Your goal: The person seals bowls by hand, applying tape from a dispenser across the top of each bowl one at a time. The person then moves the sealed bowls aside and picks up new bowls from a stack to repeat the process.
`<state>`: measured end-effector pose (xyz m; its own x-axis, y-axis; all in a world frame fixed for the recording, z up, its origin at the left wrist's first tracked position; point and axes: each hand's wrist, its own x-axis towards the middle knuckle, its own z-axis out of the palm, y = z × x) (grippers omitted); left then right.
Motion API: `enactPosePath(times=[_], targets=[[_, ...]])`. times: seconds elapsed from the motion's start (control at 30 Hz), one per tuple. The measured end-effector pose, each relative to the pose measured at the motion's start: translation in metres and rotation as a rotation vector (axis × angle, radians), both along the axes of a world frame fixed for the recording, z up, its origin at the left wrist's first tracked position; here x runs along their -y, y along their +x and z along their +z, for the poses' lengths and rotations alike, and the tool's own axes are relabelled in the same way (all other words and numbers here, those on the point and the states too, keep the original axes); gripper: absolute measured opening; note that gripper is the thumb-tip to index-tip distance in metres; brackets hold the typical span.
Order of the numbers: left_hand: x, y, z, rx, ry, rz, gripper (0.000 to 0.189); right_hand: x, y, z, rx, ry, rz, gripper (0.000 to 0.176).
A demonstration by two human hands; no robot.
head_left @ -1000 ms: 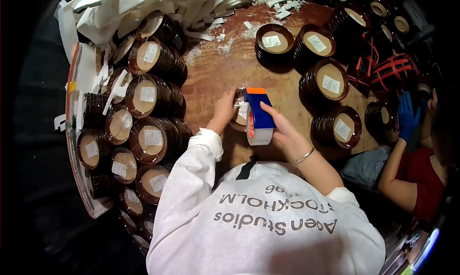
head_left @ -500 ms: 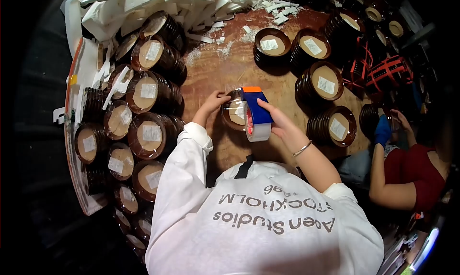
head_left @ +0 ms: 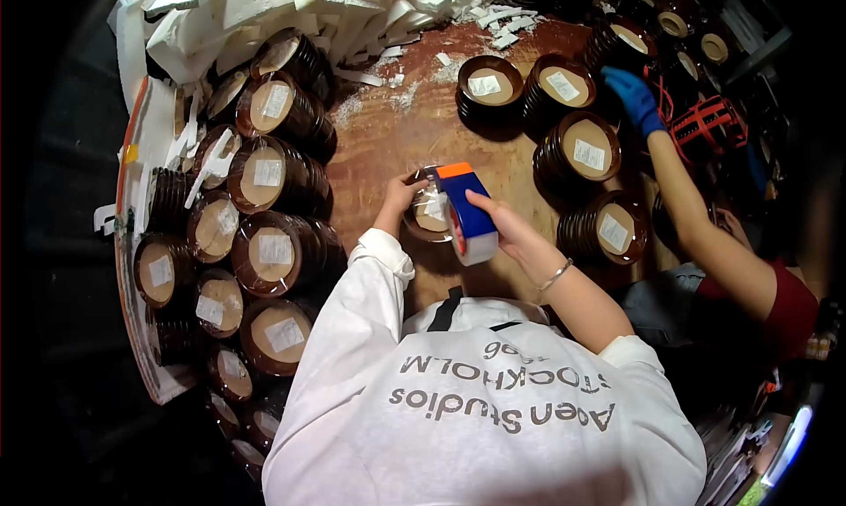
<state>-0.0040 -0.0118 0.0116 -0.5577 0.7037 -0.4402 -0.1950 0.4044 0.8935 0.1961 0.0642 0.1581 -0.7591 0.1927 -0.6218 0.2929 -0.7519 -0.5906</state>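
Observation:
A stack of brown glazed dishes [head_left: 412, 228] with a white label lies in front of me on the table. My right hand [head_left: 504, 224] grips a blue and orange tape dispenser [head_left: 474, 205] loaded with a wide roll of clear tape. The dispenser's orange end lies over the upper part of the dishes and hides much of their right side. At the upper left rim, my left hand [head_left: 402, 198] holds the stack, its fingertips close to the dispenser's front. Whether tape is stuck there cannot be made out.
Several labelled dish stacks [head_left: 267, 173] crowd the left side; more stacks [head_left: 589, 145] stand at the right. White foam pieces [head_left: 352, 17] pile up at the back of the wooden table [head_left: 374, 136]. A co-worker's blue-gloved hand [head_left: 639, 105] reaches in from the right.
The co-worker's gloved hand has moved from low at the right up toward the back stacks. My left fingertips have shifted slightly over the rim toward the dispenser, and the dispenser has moved only a little.

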Motion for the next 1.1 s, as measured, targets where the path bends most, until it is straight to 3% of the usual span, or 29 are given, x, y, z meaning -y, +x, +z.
enactPosePath(times=[0.13, 0.17, 0.2, 0.23, 0.3, 0.5, 0.57, 0.63, 0.7, 0.73, 0.77, 0.83, 0.87, 0.9, 0.93, 0.97, 1.03, 1.1], targets=[[0.002, 0.019, -0.015, 0.033, 0.080, 0.296, 0.019, 0.022, 0.055, 0.006, 0.206, 0.124, 0.047, 0.035], [0.002, 0.026, -0.018, 0.007, 0.102, 0.428, 0.018, 0.024, 0.076, 0.002, 0.111, 0.069, 0.078, 0.036], [0.001, 0.026, -0.027, -0.012, 0.098, 0.451, 0.018, 0.023, 0.095, -0.003, 0.251, 0.250, 0.124, 0.037], [0.000, 0.026, -0.027, -0.033, 0.099, 0.473, 0.018, 0.022, 0.115, -0.003, 0.256, 0.243, 0.121, 0.037], [0.002, 0.031, -0.015, 0.043, 0.107, 0.476, 0.021, 0.019, 0.148, -0.001, 0.309, 0.510, 0.180, 0.037], [0.002, 0.025, -0.019, 0.067, 0.092, 0.472, 0.022, 0.026, 0.175, -0.062, 0.335, 0.371, 0.166, 0.041], [0.007, 0.011, -0.032, 0.368, 0.143, 0.398, 0.023, 0.023, 0.155, -0.088, 0.348, 0.196, 0.134, 0.038], [0.007, 0.005, -0.016, 0.421, 0.086, 0.367, 0.032, 0.017, 0.134, -0.102, 0.342, 0.173, 0.166, 0.036], [0.010, 0.017, -0.002, -0.397, -0.156, 0.445, 0.043, 0.009, 0.114, -0.107, 0.318, 0.126, 0.163, 0.035], [0.018, 0.032, 0.020, -0.766, -0.035, 0.371, 0.052, 0.008, 0.109, -0.110, 0.311, 0.071, 0.165, 0.035], [0.020, 0.054, 0.054, -1.061, 0.136, 0.323, 0.048, 0.008, 0.102, -0.116, 0.308, 0.067, 0.166, 0.035], [0.019, 0.084, 0.086, -1.290, 0.304, -0.197, 0.042, 0.004, 0.088, -0.129, 0.346, 0.144, 0.158, 0.034], [0.017, 0.108, 0.104, -1.336, 0.168, -0.506, 0.040, 0.002, 0.083, -0.121, 0.344, 0.171, 0.194, 0.033], [0.017, 0.119, 0.086, -1.451, 0.293, -0.749, 0.036, 0.001, 0.079, -0.122, 0.347, 0.168, 0.200, 0.033], [0.019, 0.125, 0.064, -1.752, 0.106, -1.059, 0.040, 0.001, 0.076, -0.125, 0.352, 0.219, 0.267, 0.032], [0.022, 0.129, 0.032, -1.754, 0.105, -1.058, 0.040, -0.001, 0.072, -0.129, 0.353, 0.274, 0.330, 0.032], [0.025, 0.134, -0.018, -2.382, -0.437, -1.553, 0.045, -0.007, 0.070, -0.132, 0.382, 0.276, 0.311, 0.032], [0.023, 0.138, -0.035, -2.318, -0.488, -1.620, 0.042, -0.005, 0.076, -0.120, 0.356, 0.265, 0.217, 0.032]])
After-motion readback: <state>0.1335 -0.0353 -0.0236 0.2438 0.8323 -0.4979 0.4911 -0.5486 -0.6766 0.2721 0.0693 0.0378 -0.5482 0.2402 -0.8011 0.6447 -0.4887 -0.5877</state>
